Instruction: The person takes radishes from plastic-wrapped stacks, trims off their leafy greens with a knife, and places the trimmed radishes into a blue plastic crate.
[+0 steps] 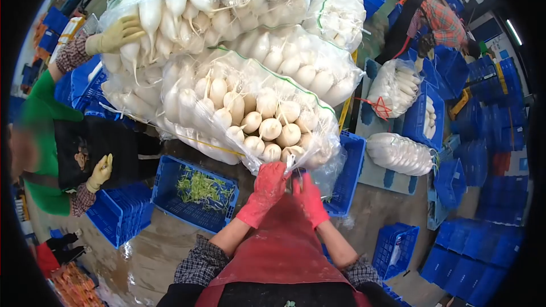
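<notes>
My left hand [270,185], in a red rubber glove, is closed at the near rim of a clear plastic bag [196,122] of white radishes [270,129]. A small white piece [290,162] sticks up beside its fingers; its kind is unclear. My right hand [310,200], also red-gloved, is curled just to the right. Something dark and blue shows at its fingers, too small to name. The bag lies open toward me, with the radishes' rounded ends and thin roots facing my hands.
More filled radish bags [301,59] are heaped behind. At left, a co-worker's yellow-gloved hand [122,34] touches a bag. A blue crate [193,193] with green trimmings stands left of me, another crate [350,173] right. Another person [438,23] bends over crates at far right.
</notes>
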Demonstrator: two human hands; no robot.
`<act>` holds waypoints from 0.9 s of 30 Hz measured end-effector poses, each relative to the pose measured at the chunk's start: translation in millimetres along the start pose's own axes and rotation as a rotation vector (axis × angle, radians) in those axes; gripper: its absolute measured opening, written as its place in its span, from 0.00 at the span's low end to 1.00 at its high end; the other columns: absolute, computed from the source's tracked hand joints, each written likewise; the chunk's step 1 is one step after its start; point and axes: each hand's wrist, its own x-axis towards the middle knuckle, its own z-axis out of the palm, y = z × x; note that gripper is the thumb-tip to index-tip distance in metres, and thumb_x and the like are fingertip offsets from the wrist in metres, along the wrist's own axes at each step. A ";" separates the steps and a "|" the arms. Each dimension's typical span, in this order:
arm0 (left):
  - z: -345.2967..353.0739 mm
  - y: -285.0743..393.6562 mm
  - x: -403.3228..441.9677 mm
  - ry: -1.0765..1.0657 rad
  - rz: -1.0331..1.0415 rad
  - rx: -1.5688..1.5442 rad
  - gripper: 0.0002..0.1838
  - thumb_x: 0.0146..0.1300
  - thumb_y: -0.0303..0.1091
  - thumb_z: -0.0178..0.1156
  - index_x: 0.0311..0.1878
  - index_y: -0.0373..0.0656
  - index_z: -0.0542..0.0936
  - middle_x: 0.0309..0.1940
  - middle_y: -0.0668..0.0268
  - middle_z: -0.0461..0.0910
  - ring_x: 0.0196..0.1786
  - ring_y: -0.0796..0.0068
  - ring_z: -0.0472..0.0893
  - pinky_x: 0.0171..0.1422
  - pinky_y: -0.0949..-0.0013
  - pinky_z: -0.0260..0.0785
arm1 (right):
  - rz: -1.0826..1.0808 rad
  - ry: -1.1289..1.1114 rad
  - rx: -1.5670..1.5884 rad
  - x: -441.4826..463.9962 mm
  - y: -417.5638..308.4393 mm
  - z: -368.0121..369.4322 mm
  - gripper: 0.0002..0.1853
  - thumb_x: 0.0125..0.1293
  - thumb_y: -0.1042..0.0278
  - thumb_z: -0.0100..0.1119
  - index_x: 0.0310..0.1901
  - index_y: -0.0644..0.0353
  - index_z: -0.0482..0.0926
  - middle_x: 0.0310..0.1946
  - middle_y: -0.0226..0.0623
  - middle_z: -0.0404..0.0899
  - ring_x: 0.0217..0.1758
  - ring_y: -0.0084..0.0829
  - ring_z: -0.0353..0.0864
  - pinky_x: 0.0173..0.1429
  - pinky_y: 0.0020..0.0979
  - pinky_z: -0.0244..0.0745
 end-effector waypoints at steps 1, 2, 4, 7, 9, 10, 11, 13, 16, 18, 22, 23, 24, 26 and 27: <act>2.5 -1.6 -0.3 -0.013 -0.022 -0.003 0.08 0.59 0.30 0.62 0.37 0.41 0.73 0.32 0.57 0.75 0.41 0.53 0.77 0.47 0.53 0.65 | -0.036 0.043 -0.060 -14.3 9.9 2.4 0.14 0.70 0.57 0.55 0.45 0.58 0.68 0.26 0.58 0.78 0.33 0.63 0.78 0.33 0.55 0.70; 5.9 -3.2 -2.4 -0.009 -0.017 0.005 0.08 0.59 0.30 0.62 0.37 0.41 0.73 0.32 0.57 0.75 0.41 0.53 0.77 0.47 0.53 0.65 | -0.043 0.046 -0.054 -18.9 19.6 7.4 0.14 0.70 0.57 0.55 0.45 0.58 0.68 0.26 0.58 0.78 0.33 0.63 0.78 0.33 0.55 0.70; 9.3 -3.0 -5.4 0.026 0.006 -0.013 0.09 0.58 0.30 0.63 0.38 0.40 0.74 0.32 0.56 0.76 0.41 0.52 0.77 0.47 0.52 0.65 | -0.057 0.051 0.005 -20.3 25.0 13.1 0.14 0.70 0.57 0.56 0.44 0.58 0.68 0.26 0.58 0.77 0.33 0.63 0.77 0.33 0.55 0.69; 8.7 0.4 -17.9 0.066 -0.039 0.030 0.10 0.57 0.30 0.64 0.38 0.40 0.74 0.33 0.55 0.76 0.41 0.50 0.77 0.48 0.52 0.65 | -0.131 0.019 -0.031 -16.2 30.1 28.9 0.12 0.70 0.58 0.54 0.45 0.56 0.66 0.27 0.57 0.78 0.33 0.63 0.78 0.35 0.58 0.70; 7.9 -8.5 -27.1 0.046 -0.037 0.073 0.10 0.57 0.30 0.64 0.38 0.39 0.74 0.33 0.54 0.76 0.41 0.49 0.76 0.48 0.51 0.65 | -0.050 -0.061 0.021 -22.9 40.9 36.2 0.12 0.70 0.58 0.54 0.44 0.56 0.67 0.28 0.56 0.79 0.32 0.63 0.78 0.35 0.58 0.70; 9.0 -9.8 -36.0 0.008 -0.048 0.089 0.10 0.57 0.30 0.64 0.38 0.39 0.73 0.33 0.54 0.76 0.41 0.48 0.76 0.48 0.51 0.65 | -0.049 -0.066 0.026 -30.2 48.2 41.8 0.12 0.70 0.58 0.54 0.44 0.56 0.67 0.28 0.56 0.79 0.32 0.63 0.78 0.35 0.58 0.70; 12.1 -13.3 -38.5 0.013 -0.048 0.093 0.10 0.57 0.30 0.64 0.38 0.39 0.73 0.33 0.54 0.76 0.41 0.48 0.76 0.48 0.51 0.65 | -0.081 -0.014 -0.048 -31.2 55.0 47.1 0.12 0.70 0.58 0.54 0.43 0.57 0.68 0.28 0.55 0.79 0.32 0.62 0.78 0.34 0.57 0.70; 11.4 -19.4 -50.8 0.015 -0.072 0.084 0.11 0.57 0.30 0.64 0.39 0.39 0.73 0.34 0.53 0.76 0.41 0.47 0.75 0.48 0.50 0.65 | -0.131 0.029 -0.094 -27.3 39.0 50.3 0.13 0.70 0.56 0.54 0.44 0.56 0.69 0.27 0.53 0.79 0.31 0.60 0.79 0.34 0.55 0.71; 14.6 -26.4 -57.4 -0.021 -0.108 0.096 0.10 0.58 0.30 0.63 0.39 0.39 0.73 0.34 0.52 0.76 0.41 0.46 0.75 0.48 0.49 0.65 | -0.230 0.104 -0.028 -20.4 46.5 64.3 0.13 0.70 0.55 0.54 0.43 0.56 0.69 0.28 0.52 0.80 0.31 0.59 0.79 0.35 0.55 0.71; 12.0 -30.4 -73.0 -0.018 -0.111 0.126 0.10 0.58 0.29 0.63 0.38 0.39 0.72 0.34 0.52 0.76 0.42 0.46 0.75 0.48 0.49 0.65 | -0.216 0.070 -0.106 -42.3 89.3 80.1 0.13 0.70 0.55 0.54 0.43 0.55 0.69 0.29 0.52 0.80 0.31 0.59 0.80 0.36 0.55 0.72; 9.3 -50.4 -88.7 -0.062 -0.102 0.078 0.10 0.57 0.27 0.63 0.40 0.39 0.73 0.35 0.52 0.76 0.43 0.46 0.75 0.49 0.50 0.66 | -0.127 -0.060 -0.086 -54.1 102.1 89.8 0.12 0.69 0.57 0.58 0.44 0.54 0.68 0.25 0.49 0.80 0.29 0.55 0.81 0.29 0.50 0.72; 9.2 -47.8 -86.6 -0.036 -0.085 0.098 0.10 0.57 0.27 0.63 0.41 0.40 0.73 0.35 0.52 0.76 0.43 0.46 0.75 0.49 0.50 0.66 | -0.157 0.022 -0.049 -43.8 101.4 91.7 0.13 0.69 0.57 0.58 0.44 0.54 0.68 0.24 0.48 0.80 0.28 0.55 0.81 0.29 0.50 0.71; 6.2 -44.6 -91.0 -0.032 -0.071 0.120 0.11 0.56 0.26 0.63 0.41 0.40 0.73 0.35 0.52 0.75 0.43 0.46 0.75 0.49 0.51 0.66 | -0.168 0.098 -0.002 -43.0 92.5 89.9 0.13 0.68 0.57 0.58 0.44 0.53 0.68 0.23 0.47 0.80 0.27 0.54 0.80 0.29 0.49 0.71; 1.4 -44.9 -84.3 -0.002 -0.048 0.086 0.08 0.57 0.27 0.62 0.38 0.40 0.74 0.32 0.51 0.75 0.40 0.43 0.74 0.45 0.49 0.64 | -0.166 0.095 0.062 -21.4 74.9 80.2 0.13 0.68 0.57 0.59 0.43 0.54 0.68 0.23 0.47 0.80 0.27 0.54 0.80 0.29 0.49 0.71; 1.7 -42.4 -86.2 0.027 -0.030 0.042 0.06 0.57 0.28 0.61 0.34 0.39 0.74 0.30 0.49 0.75 0.37 0.40 0.73 0.41 0.47 0.63 | -0.159 0.087 0.115 -18.6 74.9 76.9 0.13 0.68 0.58 0.59 0.43 0.55 0.67 0.23 0.46 0.79 0.27 0.54 0.80 0.29 0.49 0.72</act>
